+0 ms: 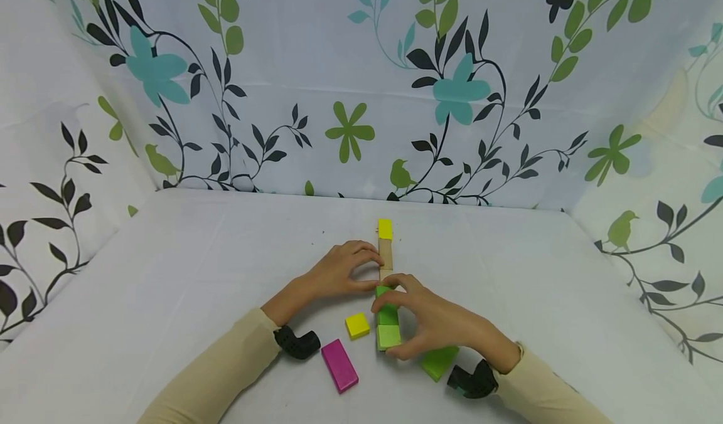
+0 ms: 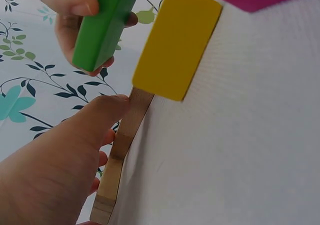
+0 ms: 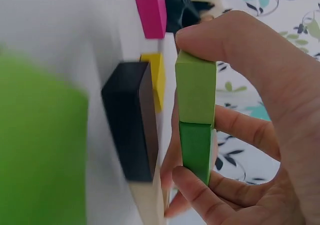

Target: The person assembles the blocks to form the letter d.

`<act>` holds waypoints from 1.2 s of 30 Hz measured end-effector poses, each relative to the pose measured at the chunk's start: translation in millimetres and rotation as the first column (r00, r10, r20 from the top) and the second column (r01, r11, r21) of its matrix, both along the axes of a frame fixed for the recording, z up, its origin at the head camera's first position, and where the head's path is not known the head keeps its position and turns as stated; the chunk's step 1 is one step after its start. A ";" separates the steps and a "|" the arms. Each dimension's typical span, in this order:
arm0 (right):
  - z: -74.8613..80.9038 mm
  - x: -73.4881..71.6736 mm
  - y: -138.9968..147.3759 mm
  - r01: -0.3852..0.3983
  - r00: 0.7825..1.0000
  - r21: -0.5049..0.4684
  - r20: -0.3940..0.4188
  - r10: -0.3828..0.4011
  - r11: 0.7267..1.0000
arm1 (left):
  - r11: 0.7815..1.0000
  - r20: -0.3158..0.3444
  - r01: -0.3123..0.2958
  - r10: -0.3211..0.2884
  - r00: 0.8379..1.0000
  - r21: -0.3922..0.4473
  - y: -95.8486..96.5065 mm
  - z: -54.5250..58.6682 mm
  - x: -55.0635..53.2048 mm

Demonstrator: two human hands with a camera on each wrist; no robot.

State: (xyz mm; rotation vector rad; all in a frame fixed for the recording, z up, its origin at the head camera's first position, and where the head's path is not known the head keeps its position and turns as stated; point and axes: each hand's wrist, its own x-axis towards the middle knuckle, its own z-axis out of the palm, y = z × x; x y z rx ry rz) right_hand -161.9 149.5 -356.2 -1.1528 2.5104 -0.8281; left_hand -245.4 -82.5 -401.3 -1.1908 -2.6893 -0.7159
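My right hand (image 1: pixel 440 317) grips a light green block (image 3: pixel 196 90) and a darker green block (image 3: pixel 196 147), end to end between thumb and fingers, raised off the table. Under them in the right wrist view lies a dark block (image 3: pixel 132 120), hidden in the head view. It adjoins a row of wooden blocks (image 1: pixel 385 254) with a yellow block (image 1: pixel 385 229) at the far end. My left hand (image 1: pixel 341 270) touches the row's left side with thumb and fingertips, fingers extended. How firmly it holds the wood cannot be told.
A loose yellow block (image 1: pixel 357 326) and a magenta block (image 1: pixel 340 365) lie left of the row, near my left wrist. A green block (image 1: pixel 439 362) lies partly under my right hand. Patterned cloth (image 1: pixel 361 85) stands behind the white table (image 1: pixel 254 236).
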 end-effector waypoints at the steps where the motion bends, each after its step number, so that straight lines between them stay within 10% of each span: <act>1: 0.0 0.7 -2.8 -0.012 1.000 -0.006 0.001 0.012 1.000 | 1.000 -0.003 0.003 -0.003 1.000 -0.001 0.1 0.0 0.1; 16: -11.0 1.8 -40.7 -0.200 0.979 -0.060 -0.061 0.197 0.978 | 1.000 0.000 0.000 0.000 1.000 -0.006 0.5 -0.3 -0.9; 36: -11.5 3.6 -47.6 -0.196 0.980 -0.042 0.019 0.197 0.980 | 1.000 0.027 -0.011 0.011 1.000 0.008 -0.2 0.1 1.7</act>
